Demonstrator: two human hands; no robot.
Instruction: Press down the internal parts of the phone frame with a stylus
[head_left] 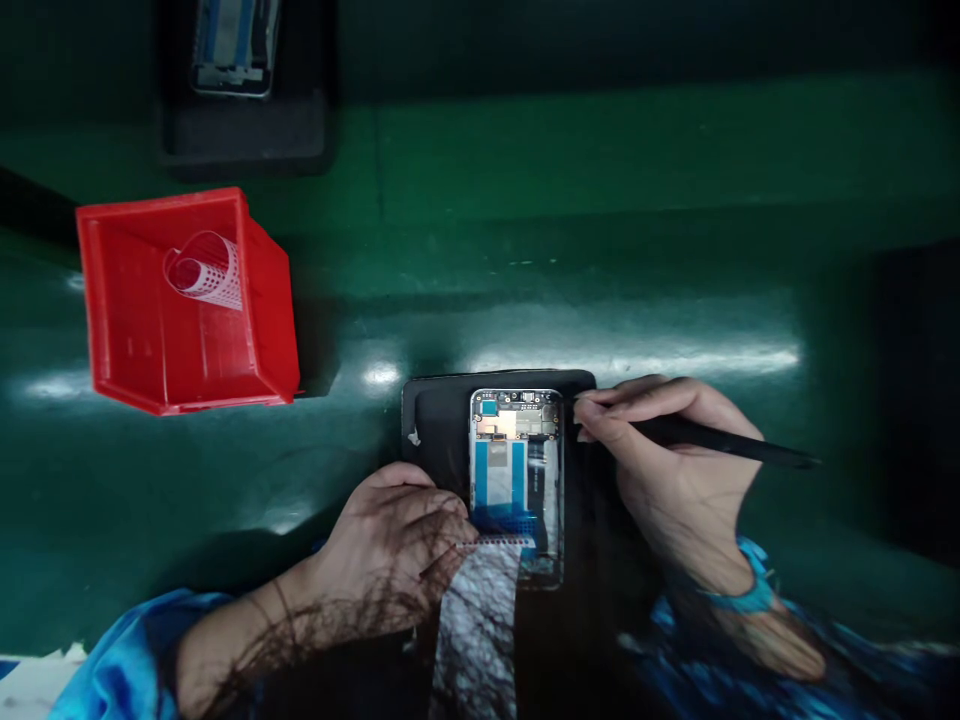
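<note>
An opened phone (pixel 517 470) lies on a black mat (pixel 439 420), its circuit board and blue strips showing. My left hand (pixel 394 545) rests at the phone's lower left edge and pinches a dotted strip of film (pixel 487 570) that reaches onto the phone. My right hand (pixel 675 480) holds a thin black stick tool (pixel 735 443) like a pen. The tool's tip sits at the phone's upper right corner.
A red plastic bin (pixel 187 300) with a curled perforated strip (pixel 206 268) inside stands at the left on the green bench (pixel 600 250). Another opened phone (pixel 234 45) lies on a dark mat at the far left back. Blue sleeves cover both my arms.
</note>
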